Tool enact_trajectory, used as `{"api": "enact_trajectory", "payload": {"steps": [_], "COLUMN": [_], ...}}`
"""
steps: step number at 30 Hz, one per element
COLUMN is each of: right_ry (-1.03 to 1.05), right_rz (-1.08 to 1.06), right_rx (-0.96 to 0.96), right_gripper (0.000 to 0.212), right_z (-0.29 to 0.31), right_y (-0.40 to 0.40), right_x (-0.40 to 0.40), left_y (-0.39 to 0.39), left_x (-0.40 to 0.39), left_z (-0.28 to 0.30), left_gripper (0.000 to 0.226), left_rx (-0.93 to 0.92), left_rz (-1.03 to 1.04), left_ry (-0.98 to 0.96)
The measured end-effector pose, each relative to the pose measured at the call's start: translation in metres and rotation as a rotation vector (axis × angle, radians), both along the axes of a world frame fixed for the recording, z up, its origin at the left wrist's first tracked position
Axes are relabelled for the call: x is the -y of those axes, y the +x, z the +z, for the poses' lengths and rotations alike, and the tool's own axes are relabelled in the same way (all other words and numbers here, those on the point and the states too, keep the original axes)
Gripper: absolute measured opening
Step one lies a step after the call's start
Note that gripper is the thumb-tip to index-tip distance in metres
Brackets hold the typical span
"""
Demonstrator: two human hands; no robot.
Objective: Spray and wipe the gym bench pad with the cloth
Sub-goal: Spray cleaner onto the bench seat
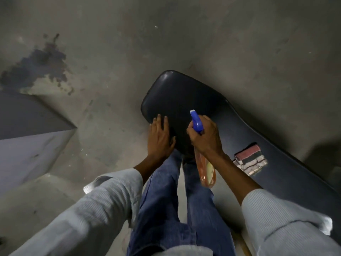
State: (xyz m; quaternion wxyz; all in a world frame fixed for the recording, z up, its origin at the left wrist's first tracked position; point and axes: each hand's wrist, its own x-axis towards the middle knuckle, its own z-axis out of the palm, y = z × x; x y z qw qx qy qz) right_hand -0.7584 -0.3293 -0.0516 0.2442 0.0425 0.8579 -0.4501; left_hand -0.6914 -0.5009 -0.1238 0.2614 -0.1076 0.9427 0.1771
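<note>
Pointing up-left — spray bottle [200, 143] nozzle

Dark bench pad [184, 93] on concrete floor [166, 34]; folded striped cloth [251, 160] on pad

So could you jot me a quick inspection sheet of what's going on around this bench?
Surface: dark bench pad, running away to the right; no wet marks that I can make out.
Job's things: spray bottle with blue trigger head, nozzle aimed at the pad's near end; folded striped cloth lying on the pad, untouched.
Clutter: nothing seen on the pad besides the cloth.
Hands: left hand flat on the pad's edge, fingers spread; right hand closed around the bottle's neck.
Cables: nothing seen.
Surroundings: bare concrete floor with a dark stain at upper left; a grey box-like block at left.
</note>
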Motion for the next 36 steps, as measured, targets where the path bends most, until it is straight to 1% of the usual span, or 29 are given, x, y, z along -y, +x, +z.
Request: {"api": "enact_trajectory", "payload": {"steps": [3, 5, 9, 12, 17, 20, 21, 24, 25, 28, 29, 31, 34, 36], "right_ry": [-0.006, -0.006, -0.001, -0.005, -0.047, -0.038, -0.036, -0.05, -0.045, -0.029, -0.035, -0.045, -0.041, -0.052], "right_rz": [0.036, 0.03, 0.039, 0.121, 0.219, 0.221, 0.218, 0.205, 0.196, 0.154, 0.129, 0.079, 0.038, -0.004], "right_rx": [0.009, 0.03, 0.048, 0.073, 0.084, 0.071, 0.069, 0.075, 0.063, 0.013, 0.01, 0.005, -0.036, -0.057], "right_gripper": [0.035, 0.041, 0.038, 0.035, 0.035, 0.036, 0.038, 0.051, 0.049, 0.033, 0.032, 0.036, 0.048, 0.046], "right_z": [-0.012, -0.019, -0.032, -0.035, -0.036, -0.038, -0.038, -0.039, -0.039, -0.04, -0.04, -0.038, -0.037, -0.034], "right_y": [-0.002, -0.004, -0.007, -0.008, -0.001, 0.001, 0.002, 0.002, 0.001, -0.003, -0.005, -0.01, -0.017, -0.018], "right_x": [0.017, 0.025, 0.032, 0.034, 0.037, 0.037, 0.036, 0.035, 0.034, 0.03, 0.029, 0.027, 0.021, 0.016], "left_y": [-0.003, 0.0, 0.007, 0.009, 0.024, 0.027, 0.027, 0.026, 0.026, 0.024, 0.023, 0.021, 0.017, 0.016], "left_x": [0.004, -0.001, -0.009, -0.008, -0.005, -0.007, -0.007, -0.008, -0.007, -0.007, -0.006, -0.006, -0.005, -0.004], "left_z": [-0.035, -0.051, -0.064, -0.068, -0.076, -0.078, -0.078, -0.077, -0.077, -0.077, -0.078, -0.079, -0.077, -0.075], "left_gripper": [0.099, 0.099, 0.098, 0.095, 0.095, 0.091, 0.09, 0.089, 0.088, 0.086, 0.087, 0.091, 0.093, 0.094], "left_rx": [0.007, -0.011, -0.091, -0.118, -0.178, -0.161, -0.151, -0.129, -0.134, -0.177, -0.191, -0.197, -0.198, -0.212], "left_rz": [-0.041, -0.081, -0.043, -0.046, -0.222, -0.279, -0.284, -0.286, -0.286, -0.296, -0.304, -0.324, -0.351, -0.362], "left_ry": [0.016, 0.038, 0.043, 0.069, 0.178, 0.146, 0.133, 0.126, 0.129, 0.127, 0.123, 0.123, 0.131, 0.13]}}
